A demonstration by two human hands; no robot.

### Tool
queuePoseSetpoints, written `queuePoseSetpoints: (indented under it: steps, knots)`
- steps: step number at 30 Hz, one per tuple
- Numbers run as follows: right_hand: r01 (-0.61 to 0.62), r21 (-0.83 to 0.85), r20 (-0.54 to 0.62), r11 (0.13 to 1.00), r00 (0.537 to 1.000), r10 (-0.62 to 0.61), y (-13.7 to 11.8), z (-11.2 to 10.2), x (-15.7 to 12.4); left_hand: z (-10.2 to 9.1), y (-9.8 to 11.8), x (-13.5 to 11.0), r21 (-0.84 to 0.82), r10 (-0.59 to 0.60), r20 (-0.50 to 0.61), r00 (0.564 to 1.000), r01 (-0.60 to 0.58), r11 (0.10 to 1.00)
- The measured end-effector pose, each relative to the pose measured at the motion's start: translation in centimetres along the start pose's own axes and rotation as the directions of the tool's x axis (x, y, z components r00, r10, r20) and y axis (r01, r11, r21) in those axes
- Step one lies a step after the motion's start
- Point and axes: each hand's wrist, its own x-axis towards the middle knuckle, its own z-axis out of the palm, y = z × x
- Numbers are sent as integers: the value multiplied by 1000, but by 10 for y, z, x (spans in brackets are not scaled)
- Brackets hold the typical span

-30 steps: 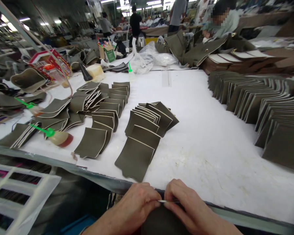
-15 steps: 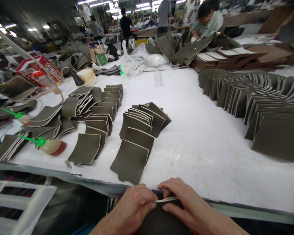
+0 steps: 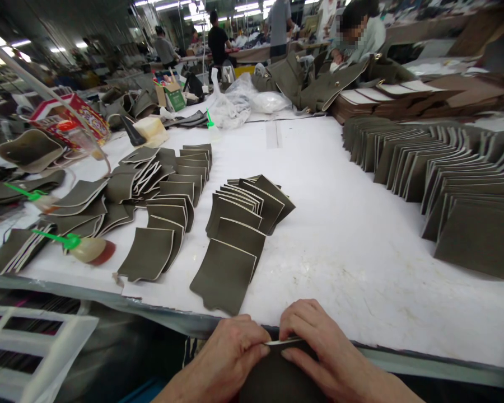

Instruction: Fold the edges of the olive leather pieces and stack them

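Observation:
At the table's front edge, both my hands are on a dark olive leather-like panel (image 3: 283, 375) with a pale top edge. My left hand (image 3: 231, 350) pinches that edge between thumb and fingers on its left side. A little to the right, my right hand (image 3: 319, 341) has its thumb on the near face and its fingers curled over the edge. The panel's lower part runs out of the picture. Just beyond my hands, a fanned group of similar olive panels (image 3: 224, 274) lies on the white tabletop (image 3: 319, 246).
A long row of olive panels (image 3: 479, 235) lines the right side. Further left are more overlapping panels (image 3: 147, 252) and a squeeze bottle with a green nozzle (image 3: 86, 249). A plastic bag (image 3: 231, 106) lies at the back. Across the table, a person (image 3: 357, 33) bends over olive pieces.
My right hand has shifted slightly right and up along the panel's edge. The pale edge strips, parted before, now look pressed together. My left hand keeps its pinch.

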Motion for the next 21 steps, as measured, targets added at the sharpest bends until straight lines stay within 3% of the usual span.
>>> queuePoseSetpoints:
  steps: [5, 11, 17, 21]
  knots:
    - [41, -53, -42, 998, 998, -43, 3, 1, -2, -1, 0, 1, -20, -9, -6, 1000, 9, 1000]
    - [241, -233, -45, 942, 965, -258, 4, 0, -4, 1, -2, -2, -42, -10, -14, 1000, 10, 999]
    - [236, -323, -63, 916, 961, -270, 11, -7, -7, 1, -3, -2, -35, -20, -17, 1000, 20, 999]
    - [188, -247, -50, 950, 977, -207, 5, -12, -6, -2, 1, -2, -23, -23, -25, 999, 23, 999]
